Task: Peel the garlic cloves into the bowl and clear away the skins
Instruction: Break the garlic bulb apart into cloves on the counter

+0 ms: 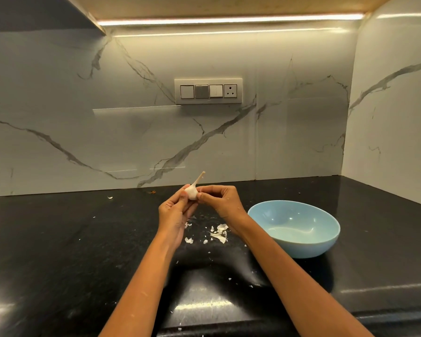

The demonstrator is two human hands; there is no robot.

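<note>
Head view: your left hand (174, 210) cradles the garlic bulb (192, 191) above the counter (58, 239), fingers curled round it, stalk pointing up and away. Your right hand (220, 198) pinches at the bulb's right side. The blue bowl (301, 249) sits near right and looks empty. Skins (219, 233) lie scattered under your wrists. Risk: you work left of the bowl, so a freed clove would likely drop among the skins, and more flakes could scatter wider.

black countertop (58, 239), marble backsplash (83, 105), switch panel (208, 91)
</note>
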